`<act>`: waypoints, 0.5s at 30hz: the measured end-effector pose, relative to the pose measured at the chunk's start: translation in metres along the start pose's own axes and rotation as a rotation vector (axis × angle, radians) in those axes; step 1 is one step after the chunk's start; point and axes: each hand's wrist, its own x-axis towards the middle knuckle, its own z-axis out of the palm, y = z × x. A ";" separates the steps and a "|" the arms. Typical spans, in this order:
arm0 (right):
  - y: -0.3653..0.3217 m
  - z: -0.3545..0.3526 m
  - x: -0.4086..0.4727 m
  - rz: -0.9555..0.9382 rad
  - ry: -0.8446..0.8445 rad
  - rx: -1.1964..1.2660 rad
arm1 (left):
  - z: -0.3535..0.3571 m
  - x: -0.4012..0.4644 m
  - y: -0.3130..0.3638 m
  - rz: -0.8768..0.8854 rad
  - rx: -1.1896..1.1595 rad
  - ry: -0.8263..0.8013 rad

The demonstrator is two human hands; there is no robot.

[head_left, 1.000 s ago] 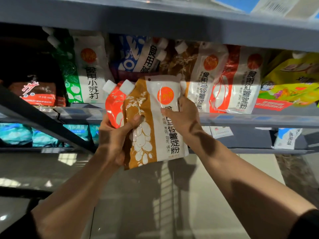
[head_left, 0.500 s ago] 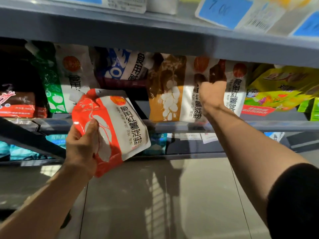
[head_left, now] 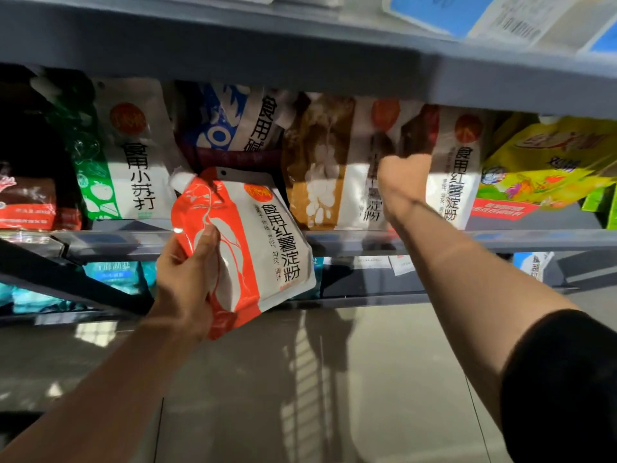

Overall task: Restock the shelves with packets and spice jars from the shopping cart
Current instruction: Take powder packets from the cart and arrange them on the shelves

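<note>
My left hand (head_left: 190, 275) grips a red-and-white starch packet (head_left: 253, 242) by its lower left side and holds it tilted in front of the shelf edge (head_left: 500, 238). My right hand (head_left: 402, 182) reaches into the shelf, against the right edge of a brown-and-white starch packet (head_left: 320, 168) that stands upright there. Its fingers are hidden behind that packet. A second red-and-white packet (head_left: 457, 168) stands just right of my right hand.
Also on this shelf stand a green-and-white packet (head_left: 127, 152), a blue-and-white packet (head_left: 230, 121) and yellow-green packets (head_left: 547, 162). The upper shelf (head_left: 300, 51) hangs low over them with price labels (head_left: 444, 11). Teal packets (head_left: 110, 275) lie on the lower shelf.
One second ago both hands held two packets together. My right hand has since put the brown-and-white packet on the shelf, and my left hand keeps the red-and-white one, now raised slightly.
</note>
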 end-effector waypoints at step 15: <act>0.051 0.027 -0.081 -0.413 -0.199 -0.889 | 0.000 0.002 -0.006 -0.002 0.028 -0.007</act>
